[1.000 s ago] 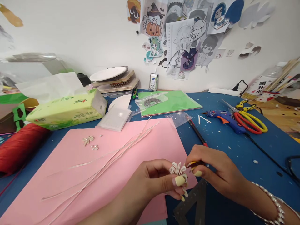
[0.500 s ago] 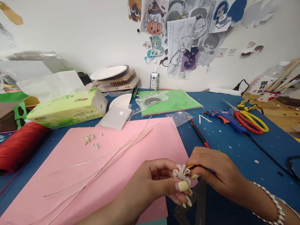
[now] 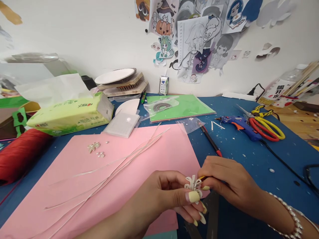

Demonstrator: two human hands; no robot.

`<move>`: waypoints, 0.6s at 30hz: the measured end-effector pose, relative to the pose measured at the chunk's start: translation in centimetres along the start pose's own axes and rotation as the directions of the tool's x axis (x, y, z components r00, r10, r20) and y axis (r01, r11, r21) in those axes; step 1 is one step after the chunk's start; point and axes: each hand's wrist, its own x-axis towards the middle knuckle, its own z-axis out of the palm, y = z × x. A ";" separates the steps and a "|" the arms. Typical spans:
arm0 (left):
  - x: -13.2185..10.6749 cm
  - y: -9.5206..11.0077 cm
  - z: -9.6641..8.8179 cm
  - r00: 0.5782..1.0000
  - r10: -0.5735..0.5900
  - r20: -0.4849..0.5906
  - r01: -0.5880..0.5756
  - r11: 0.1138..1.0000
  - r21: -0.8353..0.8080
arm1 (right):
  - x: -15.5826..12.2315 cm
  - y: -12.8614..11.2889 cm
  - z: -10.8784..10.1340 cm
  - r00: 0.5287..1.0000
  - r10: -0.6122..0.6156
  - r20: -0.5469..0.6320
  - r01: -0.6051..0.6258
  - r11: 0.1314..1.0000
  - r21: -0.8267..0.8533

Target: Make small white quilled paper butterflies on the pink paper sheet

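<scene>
Between its thumb and fingers my left hand (image 3: 171, 196) pinches a small white coiled-strip ornament (image 3: 192, 182) with loops and spirals; the thumb covers its lower part. My right hand (image 3: 226, 179) is closed at the ornament's right side. A bit of a slim yellow-orange thing (image 3: 203, 178) shows at its fingertips, mostly hidden, so its kind is unclear. On the pink sheet (image 3: 119, 189) lie several long white strips (image 3: 112, 174). A similar cream ornament (image 3: 93, 147) and small pearl-like beads (image 3: 101, 154) rest on the sheet's upper left.
A hot glue gun (image 3: 241, 127) and scissors (image 3: 267, 127) lie on the blue table at right, with a black-and-red pen (image 3: 210, 139) nearer. A tissue box (image 3: 72, 114) and a red thread spool (image 3: 23, 156) stand left. A dark flat ruler (image 3: 212, 215) lies below my hands.
The ornament has turned slightly between my left fingers, its loops now more upright. My left lower fingers have shifted a little; my right hand stays nearly in place.
</scene>
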 end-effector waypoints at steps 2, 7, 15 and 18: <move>0.1 0.0 -0.1 1.000 -0.026 0.015 0.026 0.999 -0.023 | -0.1 0.0 0.1 1.000 0.002 0.008 -0.002 1.000 0.017; 0.1 0.0 -0.1 0.999 -0.049 0.024 0.050 0.998 -0.042 | -0.1 0.0 0.1 1.000 0.001 0.019 -0.002 1.000 0.025; 0.2 0.0 -0.1 0.997 -0.075 0.018 0.076 0.996 -0.054 | -0.1 0.1 0.1 0.999 -0.033 -0.010 0.033 0.999 -0.006; 0.2 -0.1 -0.1 0.995 -0.098 0.007 0.098 0.993 -0.069 | 0.0 0.1 0.1 0.999 -0.035 -0.021 0.035 0.999 -0.018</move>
